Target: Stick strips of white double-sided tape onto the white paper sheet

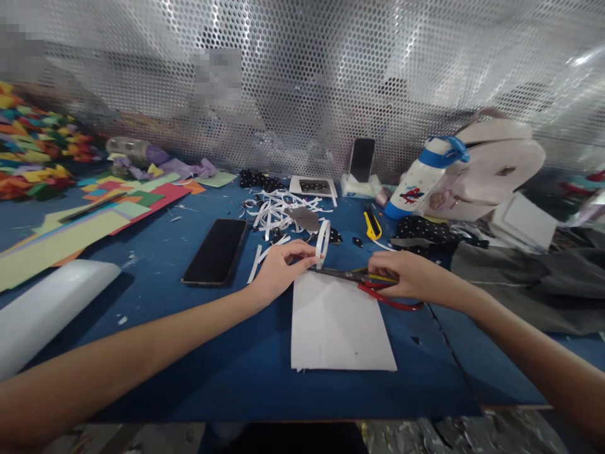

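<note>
My right hand is closed round the handles of a pair of scissors with red and yellow grips. The blades point left and lie along the far edge of a white sheet of card on the blue table. At the blade tips, my left hand is closed with thumb and fingers pinching a thin white paper strip that curls upward in a loop. Just behind the left hand lies a tangled heap of white paper strips with a grey scrap on top.
A black phone lies left of my left hand. A yellow cutter knife, a white-and-blue bottle and a pale backpack are at the back right. Coloured paper sheets and a white roll occupy the left.
</note>
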